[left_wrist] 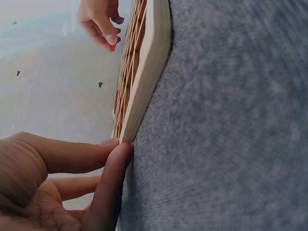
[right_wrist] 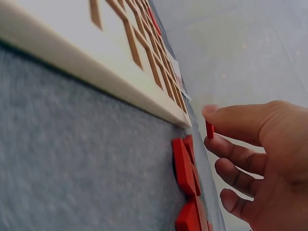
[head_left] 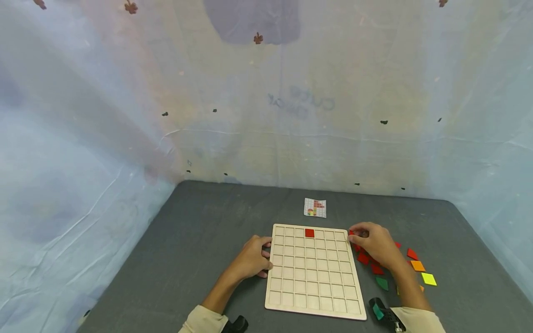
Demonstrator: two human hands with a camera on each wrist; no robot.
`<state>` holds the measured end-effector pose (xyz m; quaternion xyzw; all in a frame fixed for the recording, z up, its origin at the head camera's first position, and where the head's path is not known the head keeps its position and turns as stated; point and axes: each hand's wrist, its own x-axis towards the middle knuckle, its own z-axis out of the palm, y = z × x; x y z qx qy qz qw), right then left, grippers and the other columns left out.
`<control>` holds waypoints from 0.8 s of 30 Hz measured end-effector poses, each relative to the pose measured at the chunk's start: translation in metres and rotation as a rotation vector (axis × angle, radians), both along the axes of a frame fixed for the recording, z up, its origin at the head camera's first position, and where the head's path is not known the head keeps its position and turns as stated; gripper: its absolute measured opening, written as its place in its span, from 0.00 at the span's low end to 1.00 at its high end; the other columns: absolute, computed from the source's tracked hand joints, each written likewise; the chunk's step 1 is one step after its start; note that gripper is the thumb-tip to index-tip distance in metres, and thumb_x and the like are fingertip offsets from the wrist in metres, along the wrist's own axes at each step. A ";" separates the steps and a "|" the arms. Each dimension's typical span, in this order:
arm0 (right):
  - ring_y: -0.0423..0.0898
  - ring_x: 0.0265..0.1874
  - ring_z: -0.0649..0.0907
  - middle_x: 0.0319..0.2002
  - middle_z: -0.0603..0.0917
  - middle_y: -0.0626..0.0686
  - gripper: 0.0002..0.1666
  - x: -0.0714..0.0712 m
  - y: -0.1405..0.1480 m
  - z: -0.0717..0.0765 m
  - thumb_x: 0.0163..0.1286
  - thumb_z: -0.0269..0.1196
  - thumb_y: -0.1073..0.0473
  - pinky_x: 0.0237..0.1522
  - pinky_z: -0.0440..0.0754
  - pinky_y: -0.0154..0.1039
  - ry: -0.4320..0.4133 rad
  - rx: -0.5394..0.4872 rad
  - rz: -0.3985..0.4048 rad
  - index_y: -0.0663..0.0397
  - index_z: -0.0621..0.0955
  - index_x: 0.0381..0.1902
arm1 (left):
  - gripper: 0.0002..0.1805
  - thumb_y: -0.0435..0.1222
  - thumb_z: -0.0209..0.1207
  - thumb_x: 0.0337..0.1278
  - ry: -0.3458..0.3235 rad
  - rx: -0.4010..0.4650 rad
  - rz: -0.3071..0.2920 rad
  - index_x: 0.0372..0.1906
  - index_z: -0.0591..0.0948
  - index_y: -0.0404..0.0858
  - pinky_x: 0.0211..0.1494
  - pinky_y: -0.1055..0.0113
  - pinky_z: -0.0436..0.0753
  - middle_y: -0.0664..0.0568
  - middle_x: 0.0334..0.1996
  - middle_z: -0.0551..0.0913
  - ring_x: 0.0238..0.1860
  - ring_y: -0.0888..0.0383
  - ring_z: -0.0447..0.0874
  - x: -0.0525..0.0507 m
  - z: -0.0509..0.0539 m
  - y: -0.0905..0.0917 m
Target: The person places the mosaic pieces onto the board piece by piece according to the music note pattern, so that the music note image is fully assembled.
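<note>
A pale wooden grid board point(head_left: 313, 273) lies flat on the dark table. One red square tile point(head_left: 309, 233) sits in a cell of its top row. At the board's left edge is my left hand point(head_left: 251, 260), and the left wrist view shows thumb and finger pinching the rim. My right hand point(head_left: 378, 243) is just off the upper right corner, holding a small red tile point(right_wrist: 210, 129) between thumb and index finger. Its other fingers are loosely bent. Below that hand, several red tiles point(right_wrist: 185, 166) lie beside the board; the held tile's full shape is hidden.
Behind the board lies a small printed card point(head_left: 315, 208) with a coloured grid pattern. To the right are a green quarter-round piece point(head_left: 381, 283), an orange tile point(head_left: 418, 266) and a yellow tile point(head_left: 429, 279). The right forearm covers some pieces. A pale sheet point(head_left: 316, 152) hangs behind the table.
</note>
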<state>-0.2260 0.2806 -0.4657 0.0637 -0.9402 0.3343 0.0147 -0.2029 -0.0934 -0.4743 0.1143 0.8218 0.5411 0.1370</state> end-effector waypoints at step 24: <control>0.44 0.34 0.78 0.37 0.84 0.49 0.12 -0.010 -0.044 0.007 0.70 0.73 0.57 0.34 0.78 0.40 0.041 0.021 0.121 0.57 0.90 0.48 | 0.42 0.15 0.67 0.48 0.006 0.003 0.002 0.74 0.71 0.24 0.25 0.61 0.91 0.39 0.54 0.74 0.45 0.49 0.77 0.002 0.001 0.000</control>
